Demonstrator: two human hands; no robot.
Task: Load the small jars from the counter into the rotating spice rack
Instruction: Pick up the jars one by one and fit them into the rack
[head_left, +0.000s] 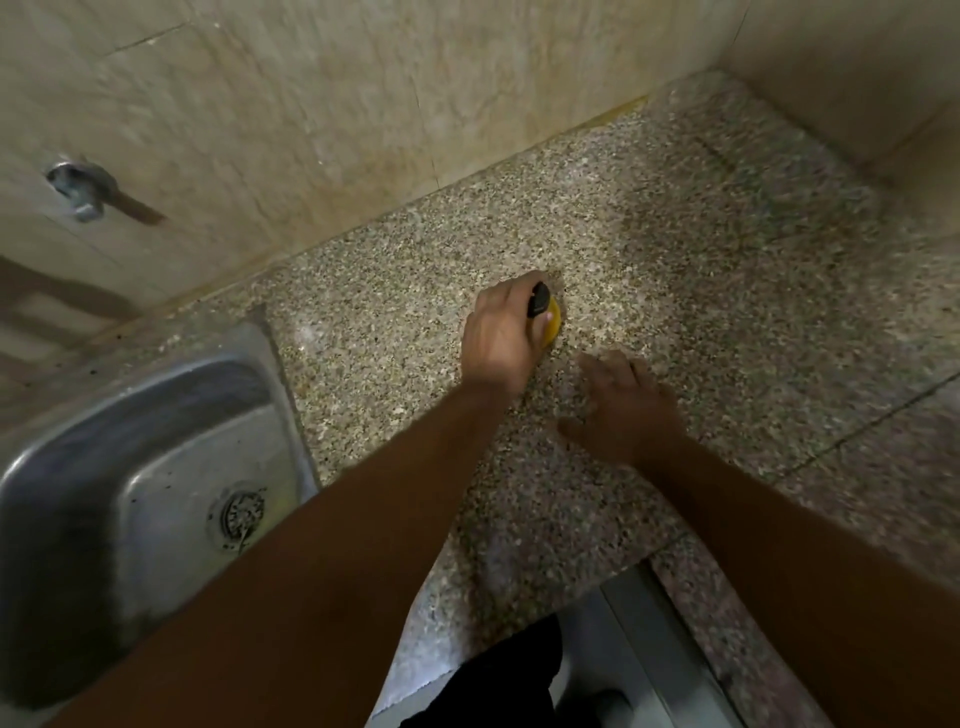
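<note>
Gripping jar: left hand, right hand beside.

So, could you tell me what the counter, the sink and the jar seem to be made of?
Counter: speckled stone, likely granite or terrazzo, with a dull polish; fine beige and dark flecks throughout. Sink: metal, probably stainless steel, brushed; grey sheen with soft highlights. Jar: yellow body, black cap; glass or plastic is unclear, as the left hand covers most of it.

open speckled counter spreads right of the sink; tiled walls close the back and far right, and a metal stub juts above the sink.
</note>
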